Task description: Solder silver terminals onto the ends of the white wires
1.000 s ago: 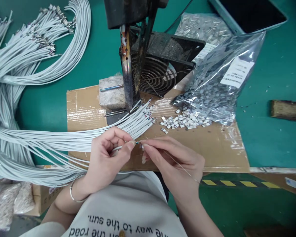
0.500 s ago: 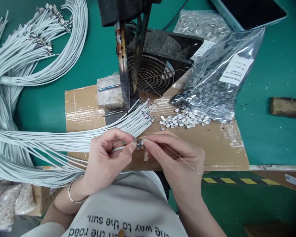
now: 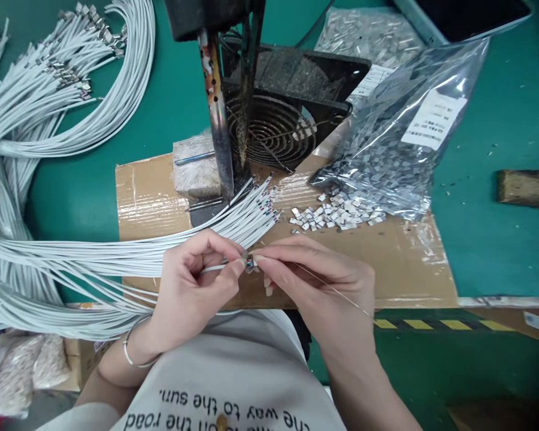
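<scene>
My left hand pinches the end of a white cable between thumb and forefinger. Right at those fingertips a small metal connector sits at the cable's end. The thumb and forefinger of my right hand close on the connector's other side. A thin solder wire also runs through my right hand, from near the connector back over the palm side. Behind my hands lies a bundle of white cables with coloured wire tips. Loose small metal connectors are heaped beyond my right hand.
A dark stand with a metal tube rises before a black fan. Connectors fill a plastic bag at the right. Cardboard covers the bench front. Finished-looking cable bundles lie left; a phone rests at the back.
The view has shifted slightly. My hands stay together at the connector, with only small finger movement; both grips look the same.
</scene>
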A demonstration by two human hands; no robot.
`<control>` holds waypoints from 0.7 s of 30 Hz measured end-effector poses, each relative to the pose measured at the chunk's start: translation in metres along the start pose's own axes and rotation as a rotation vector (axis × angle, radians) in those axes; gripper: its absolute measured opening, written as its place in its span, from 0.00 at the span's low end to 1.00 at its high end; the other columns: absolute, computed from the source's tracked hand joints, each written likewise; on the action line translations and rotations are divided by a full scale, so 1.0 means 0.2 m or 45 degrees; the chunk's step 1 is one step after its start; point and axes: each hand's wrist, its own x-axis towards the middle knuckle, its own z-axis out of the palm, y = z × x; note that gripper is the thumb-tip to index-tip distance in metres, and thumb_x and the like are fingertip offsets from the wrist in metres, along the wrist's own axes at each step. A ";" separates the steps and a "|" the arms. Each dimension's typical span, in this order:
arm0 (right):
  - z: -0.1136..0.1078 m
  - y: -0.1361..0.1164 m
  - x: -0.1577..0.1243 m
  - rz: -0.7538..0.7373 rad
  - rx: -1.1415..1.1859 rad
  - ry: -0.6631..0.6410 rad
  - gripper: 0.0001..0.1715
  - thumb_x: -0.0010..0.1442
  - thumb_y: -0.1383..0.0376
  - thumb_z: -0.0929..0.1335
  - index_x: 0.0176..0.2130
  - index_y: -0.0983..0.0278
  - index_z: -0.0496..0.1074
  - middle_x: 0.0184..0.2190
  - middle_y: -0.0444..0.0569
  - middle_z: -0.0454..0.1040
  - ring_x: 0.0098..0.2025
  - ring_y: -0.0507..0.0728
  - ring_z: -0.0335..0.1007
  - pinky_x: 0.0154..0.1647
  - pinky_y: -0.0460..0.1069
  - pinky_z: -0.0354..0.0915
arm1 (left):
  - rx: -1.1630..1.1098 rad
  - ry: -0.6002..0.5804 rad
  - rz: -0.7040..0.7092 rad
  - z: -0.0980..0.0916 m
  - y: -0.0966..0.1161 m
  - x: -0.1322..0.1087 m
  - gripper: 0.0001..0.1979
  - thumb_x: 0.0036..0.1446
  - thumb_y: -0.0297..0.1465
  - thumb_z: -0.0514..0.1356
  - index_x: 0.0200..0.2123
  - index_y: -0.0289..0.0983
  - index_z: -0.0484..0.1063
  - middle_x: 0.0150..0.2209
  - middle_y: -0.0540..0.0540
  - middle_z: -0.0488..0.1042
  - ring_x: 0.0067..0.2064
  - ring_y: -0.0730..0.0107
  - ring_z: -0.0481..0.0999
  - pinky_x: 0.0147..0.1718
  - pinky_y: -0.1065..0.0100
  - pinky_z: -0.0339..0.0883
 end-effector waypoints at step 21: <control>0.00 0.00 0.01 -0.034 0.013 -0.026 0.16 0.59 0.75 0.76 0.36 0.52 0.88 0.28 0.42 0.82 0.23 0.48 0.72 0.20 0.43 0.67 | -0.007 -0.005 0.075 0.01 -0.01 -0.01 0.08 0.56 0.22 0.67 0.28 0.37 0.75 0.31 0.48 0.81 0.23 0.79 0.61 0.19 0.73 0.46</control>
